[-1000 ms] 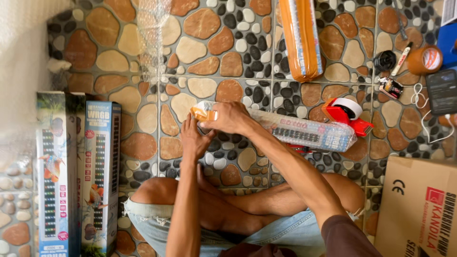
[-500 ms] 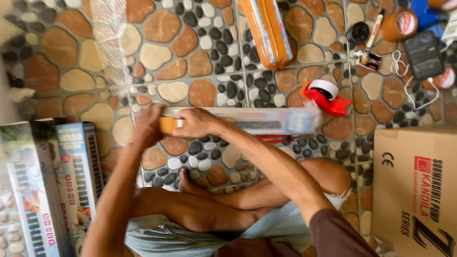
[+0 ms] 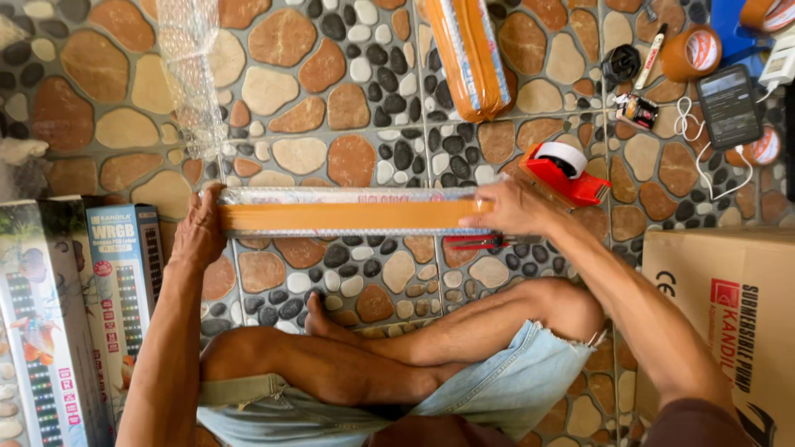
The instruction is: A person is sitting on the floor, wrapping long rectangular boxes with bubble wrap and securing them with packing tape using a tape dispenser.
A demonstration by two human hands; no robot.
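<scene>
Long wrapped box (image 3: pixel 348 215) lies left-right on the floor (image 3: pixel 348 149); left hand (image 3: pixel 199 232) clamps left end, right hand (image 3: pixel 509 211) presses right end by tape dispenser (image 3: pixel 563 170).

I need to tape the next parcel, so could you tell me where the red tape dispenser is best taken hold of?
Probably by its red body, low behind the white tape roll, coming from above. The red tape dispenser lies flat on the stone-pattern floor just beyond the right hand, its upper side unobstructed. Its cutting end cannot be made out, so keep fingers on the plain red side.
</scene>
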